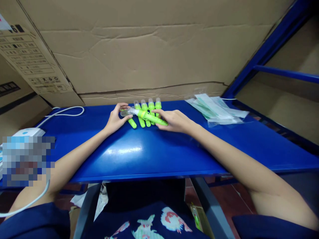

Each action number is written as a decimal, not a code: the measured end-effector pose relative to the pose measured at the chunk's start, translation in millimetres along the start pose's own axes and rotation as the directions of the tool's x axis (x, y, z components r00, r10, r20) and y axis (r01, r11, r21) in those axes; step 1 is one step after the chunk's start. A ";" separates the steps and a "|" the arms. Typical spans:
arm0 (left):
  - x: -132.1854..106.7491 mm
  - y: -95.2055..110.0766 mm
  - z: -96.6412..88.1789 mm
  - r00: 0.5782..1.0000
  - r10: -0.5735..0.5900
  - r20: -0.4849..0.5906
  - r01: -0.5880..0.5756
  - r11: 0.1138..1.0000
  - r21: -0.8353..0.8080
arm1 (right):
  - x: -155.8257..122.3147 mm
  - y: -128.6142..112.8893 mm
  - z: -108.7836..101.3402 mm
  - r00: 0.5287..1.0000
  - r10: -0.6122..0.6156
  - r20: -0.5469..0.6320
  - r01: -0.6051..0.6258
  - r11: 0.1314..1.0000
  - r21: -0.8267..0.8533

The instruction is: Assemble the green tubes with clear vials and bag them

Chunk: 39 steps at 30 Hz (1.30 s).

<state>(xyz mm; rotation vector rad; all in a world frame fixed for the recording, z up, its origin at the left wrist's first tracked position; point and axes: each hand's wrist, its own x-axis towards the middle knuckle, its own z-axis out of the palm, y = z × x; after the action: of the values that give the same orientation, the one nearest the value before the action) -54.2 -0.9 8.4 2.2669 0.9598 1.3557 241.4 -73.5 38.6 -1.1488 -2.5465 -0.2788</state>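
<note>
A bright green tube with a clear cap (152, 118) is held slantwise just above the table. My left hand (117, 118) has its thumb and fingers closed around the clear capped end. At the other end, my right hand (174, 120) grips the green body from the right, some fingers hidden behind it. Behind and partly beneath lie several similar green tubes with clear caps (158, 103), side by side in a row, caps towards the cardboard. One more green tube (132, 123) shows its lower end beside my left thumb; its upper part is covered.
The blue table (154, 152) backs onto a large cardboard sheet (154, 59). Clear plastic packets (216, 108) lie to the right. On the left are a white cable (72, 111) and a white power strip (28, 132). A blue metal frame (245, 73) rises at the right.
</note>
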 end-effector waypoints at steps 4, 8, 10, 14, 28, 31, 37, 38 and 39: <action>-1.0 6.3 -1.3 0.999 0.034 0.027 -0.035 0.999 0.042 | -0.4 10.7 0.6 0.997 -0.029 -0.076 0.030 0.999 0.012; -1.8 13.1 -1.9 0.997 0.027 0.068 -0.038 0.984 0.172 | -0.4 17.0 1.8 0.987 -0.057 -0.147 0.059 0.998 0.012; -3.0 17.4 -1.6 0.996 0.020 0.090 -0.043 0.964 0.263 | 0.0 18.3 2.6 0.984 -0.056 -0.171 0.058 0.998 0.008; -5.2 23.6 1.1 0.988 0.050 0.145 -0.097 0.938 0.334 | 0.9 18.1 3.7 0.981 -0.053 -0.187 0.055 0.999 0.001; 20.4 40.2 12.7 0.938 0.255 0.235 -0.319 0.900 0.298 | -0.5 30.5 7.6 0.946 0.071 -0.317 -0.056 0.997 0.056; 17.6 35.3 19.0 0.927 0.295 0.231 -0.352 0.897 0.267 | 0.2 29.1 11.0 0.939 0.130 -0.317 -0.089 0.986 0.140; 10.0 25.5 26.7 0.925 0.318 0.207 -0.371 0.874 0.314 | 2.9 26.1 23.4 0.941 0.200 -0.273 -0.098 0.933 0.346; 9.7 25.6 26.5 0.930 0.313 0.195 -0.364 0.866 0.344 | 3.6 24.7 25.9 0.940 0.209 -0.268 -0.099 0.922 0.375; 9.6 25.9 26.0 0.935 0.304 0.184 -0.353 0.856 0.378 | 4.2 22.9 28.2 0.940 0.220 -0.262 -0.102 0.911 0.399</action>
<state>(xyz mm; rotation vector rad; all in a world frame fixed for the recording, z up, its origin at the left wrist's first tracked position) -18.7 -11.3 16.8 2.9056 0.9098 1.2118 249.9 -46.9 15.0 -1.0637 -2.0999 0.0789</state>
